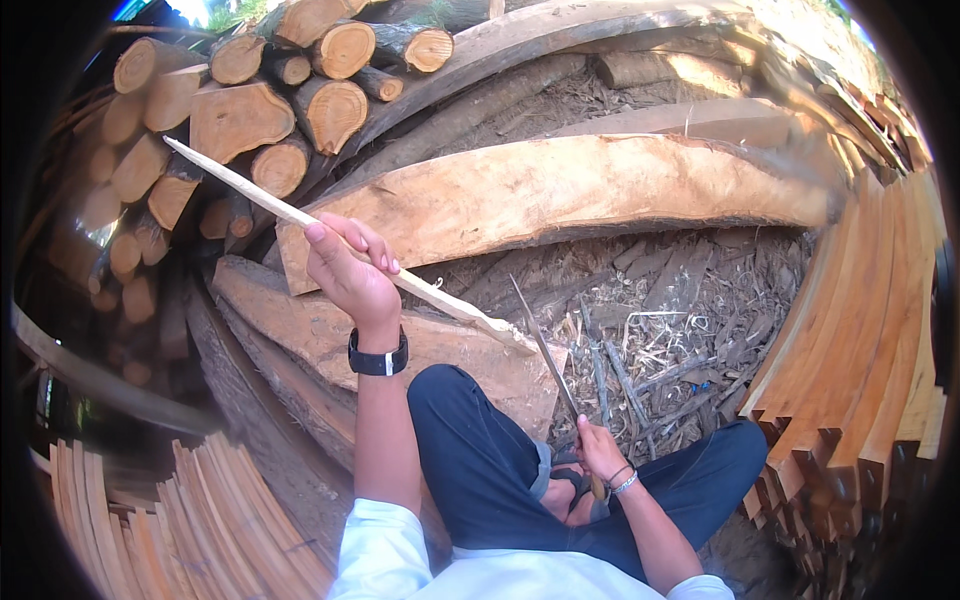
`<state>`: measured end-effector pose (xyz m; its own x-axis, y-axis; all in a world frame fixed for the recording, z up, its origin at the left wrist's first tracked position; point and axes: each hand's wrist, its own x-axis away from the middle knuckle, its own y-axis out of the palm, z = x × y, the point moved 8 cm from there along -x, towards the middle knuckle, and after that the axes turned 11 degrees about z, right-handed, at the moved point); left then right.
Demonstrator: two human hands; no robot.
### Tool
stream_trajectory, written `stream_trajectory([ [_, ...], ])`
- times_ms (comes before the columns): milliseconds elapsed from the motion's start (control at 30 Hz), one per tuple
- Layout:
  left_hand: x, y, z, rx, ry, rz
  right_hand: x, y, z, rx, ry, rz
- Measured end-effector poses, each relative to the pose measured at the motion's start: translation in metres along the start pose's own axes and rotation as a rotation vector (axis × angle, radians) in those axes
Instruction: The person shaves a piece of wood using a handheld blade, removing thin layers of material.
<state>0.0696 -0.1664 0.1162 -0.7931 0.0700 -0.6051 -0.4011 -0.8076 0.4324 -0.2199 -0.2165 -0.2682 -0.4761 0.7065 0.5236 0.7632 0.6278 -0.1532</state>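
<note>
Pale whittled wood makes up the one long stick (440,297), gripped near its middle by the left hand (355,262), whose fingers curl closed around it. Its pointed end runs up and left past those fingers, in front of the log pile (270,120); its other end slants down toward the one knife (556,374). Whether blade and stick touch there, I cannot tell. The right hand's (598,452) fingers wrap the knife's handle, the blade rising ahead of them, tip upward. Below and right of the left fingers lies one broad slab (345,325), its cut end just left of the blade; just beyond those fingers, one long curved slab (600,185) edges the far side. Open room lies ahead and right of the right fingers, over shavings (665,345) and bark. Farther out come two stacks of boards, a right stack (850,330) well right of the right fingers and a left stack (215,510) below and left of the left ones. More than a dozen cut ends show in the pile. One watch (378,356) circles the left wrist.
</note>
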Motion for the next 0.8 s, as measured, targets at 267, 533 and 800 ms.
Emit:
stream_trajectory([
  [267, 0.005, -0.004, 0.009, -0.017, 0.131, 0.019, 0.000, 0.022, -0.003, 0.141, -0.144, 0.041],
  [533, 0.047, -0.032, 0.025, 0.125, 0.100, 0.010, -0.004, 0.018, -0.012, 0.257, -0.151, 0.071],
  [800, 0.085, -0.065, 0.050, 0.158, 0.179, -0.005, -0.006, 0.029, -0.052, 0.181, -0.311, 0.102],
])
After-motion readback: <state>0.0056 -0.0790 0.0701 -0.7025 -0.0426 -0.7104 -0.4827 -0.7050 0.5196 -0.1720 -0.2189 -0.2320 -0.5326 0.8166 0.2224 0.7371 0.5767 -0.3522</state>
